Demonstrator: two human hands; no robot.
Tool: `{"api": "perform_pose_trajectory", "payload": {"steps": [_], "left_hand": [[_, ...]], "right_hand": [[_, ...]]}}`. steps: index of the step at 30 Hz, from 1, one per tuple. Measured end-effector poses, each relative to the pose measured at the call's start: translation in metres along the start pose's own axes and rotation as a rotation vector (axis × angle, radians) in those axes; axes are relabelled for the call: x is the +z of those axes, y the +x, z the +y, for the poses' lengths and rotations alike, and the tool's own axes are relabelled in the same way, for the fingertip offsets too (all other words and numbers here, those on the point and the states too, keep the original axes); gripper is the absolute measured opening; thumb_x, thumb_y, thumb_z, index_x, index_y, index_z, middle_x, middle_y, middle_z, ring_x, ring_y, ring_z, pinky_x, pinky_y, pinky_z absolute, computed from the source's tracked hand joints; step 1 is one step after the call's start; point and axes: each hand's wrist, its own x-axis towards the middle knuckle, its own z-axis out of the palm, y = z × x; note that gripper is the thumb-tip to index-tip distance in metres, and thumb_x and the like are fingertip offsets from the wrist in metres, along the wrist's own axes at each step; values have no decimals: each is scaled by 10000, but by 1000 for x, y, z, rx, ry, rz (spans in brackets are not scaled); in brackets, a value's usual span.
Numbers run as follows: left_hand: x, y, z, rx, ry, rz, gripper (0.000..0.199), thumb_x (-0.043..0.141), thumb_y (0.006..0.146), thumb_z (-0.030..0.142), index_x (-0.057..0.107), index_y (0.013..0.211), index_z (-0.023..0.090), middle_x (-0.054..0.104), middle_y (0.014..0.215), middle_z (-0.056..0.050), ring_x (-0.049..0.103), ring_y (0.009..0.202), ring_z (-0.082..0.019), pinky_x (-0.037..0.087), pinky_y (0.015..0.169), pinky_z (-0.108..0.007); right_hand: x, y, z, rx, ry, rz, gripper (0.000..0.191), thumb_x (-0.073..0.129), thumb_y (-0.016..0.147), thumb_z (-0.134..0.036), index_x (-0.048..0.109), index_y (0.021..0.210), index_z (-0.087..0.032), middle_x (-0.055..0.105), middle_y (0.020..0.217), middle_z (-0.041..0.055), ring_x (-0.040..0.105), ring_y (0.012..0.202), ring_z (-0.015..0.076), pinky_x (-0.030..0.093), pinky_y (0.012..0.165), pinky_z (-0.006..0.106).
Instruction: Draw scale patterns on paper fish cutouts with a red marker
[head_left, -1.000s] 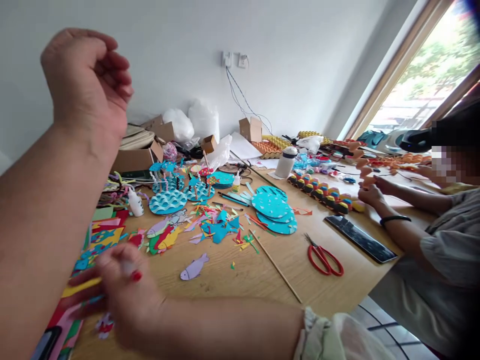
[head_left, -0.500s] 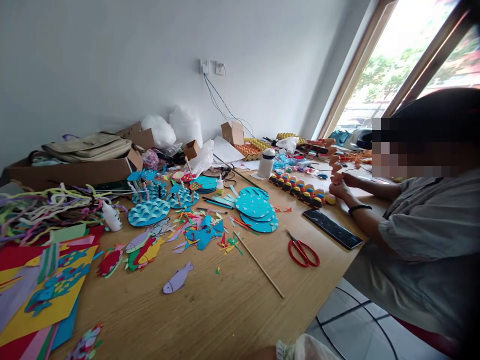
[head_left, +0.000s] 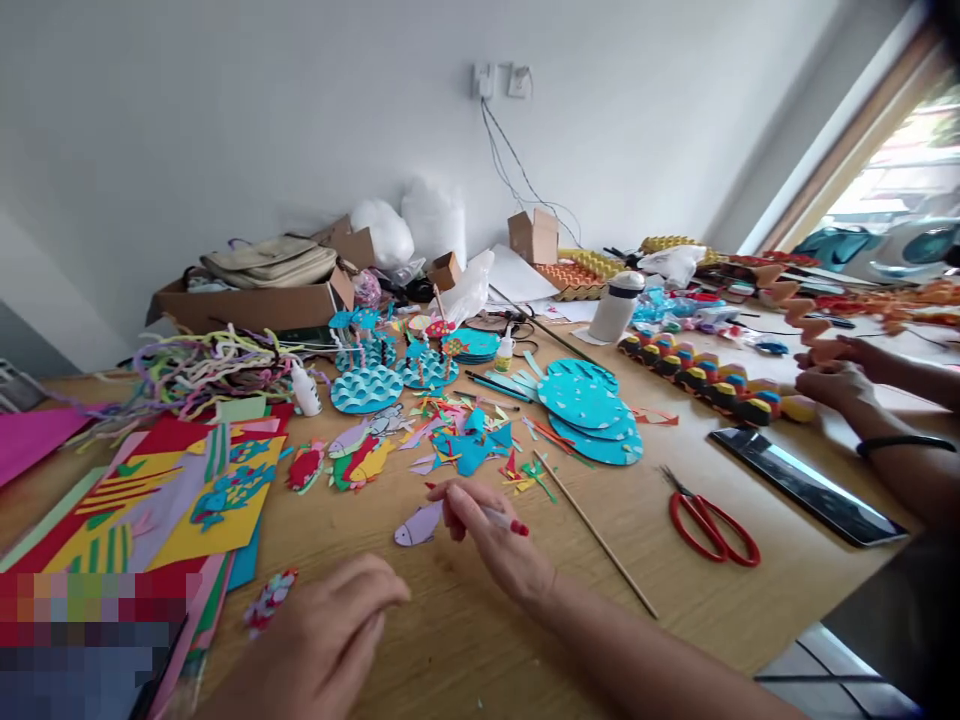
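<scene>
My right hand (head_left: 487, 535) is closed around a red-and-white marker pen (head_left: 504, 520), whose red tip points left. Its fingers are over the tail end of a purple paper fish (head_left: 417, 527) lying on the table. Lower left, my left hand (head_left: 330, 625) hovers above the wood with loosely bent fingers and thumb apart, nothing visible in it. Beside it lies a small pile of colourful paper pieces (head_left: 270, 600). Further back are more paper fish (head_left: 367, 457) and a heap of paper scraps (head_left: 472, 445).
Red scissors (head_left: 709, 525), a wooden stick (head_left: 600, 540) and a black phone (head_left: 806, 485) lie to the right. Blue discs (head_left: 581, 400) are behind. Coloured sheets (head_left: 169, 490) and a glue bottle (head_left: 306, 388) stand left. A co-worker's hands (head_left: 836, 385) hold an orange strip.
Both my hands have come into view from below, the right one with the marker pen at the purple fish. My view has turned left, so the table's things appear shifted right.
</scene>
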Motion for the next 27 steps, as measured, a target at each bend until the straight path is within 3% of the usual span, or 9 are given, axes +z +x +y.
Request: {"api": "perform_pose_trajectory", "payload": {"steps": [4, 9, 16, 27], "left_hand": [[39, 16, -5, 99, 111, -77, 366, 381, 837, 107, 581, 1124, 216, 638, 1152, -41, 577, 1080, -210, 511, 876, -323], [61, 11, -13, 112, 295, -72, 357, 467, 848, 241, 532, 1191, 169, 613, 1208, -77, 585, 1072, -224, 495, 904, -346], [69, 10, -12, 125, 306, 78, 346, 404, 908, 275, 502, 1204, 126, 625, 1172, -85, 576, 1068, -212, 457, 922, -342], [59, 14, -12, 168, 308, 48, 344, 367, 912, 244, 525, 1197, 137, 631, 1157, -70, 563, 1066, -208, 444, 904, -361]], "right_hand": [[5, 10, 10, 113, 13, 29, 67, 485, 727, -206, 530, 774, -193, 501, 543, -55, 448, 492, 97, 346, 482, 209], [6, 16, 9, 155, 18, -48, 53, 464, 671, -170, 501, 701, -192, 538, 569, -36, 471, 523, 107, 366, 509, 223], [6, 9, 23, 31, -306, -80, 148, 454, 706, -151, 573, 788, -180, 563, 668, -18, 496, 605, 120, 366, 547, 223], [8, 13, 33, -59, -515, -33, 66, 472, 713, -141, 509, 720, -194, 538, 581, -41, 457, 497, 94, 320, 464, 191]]}}
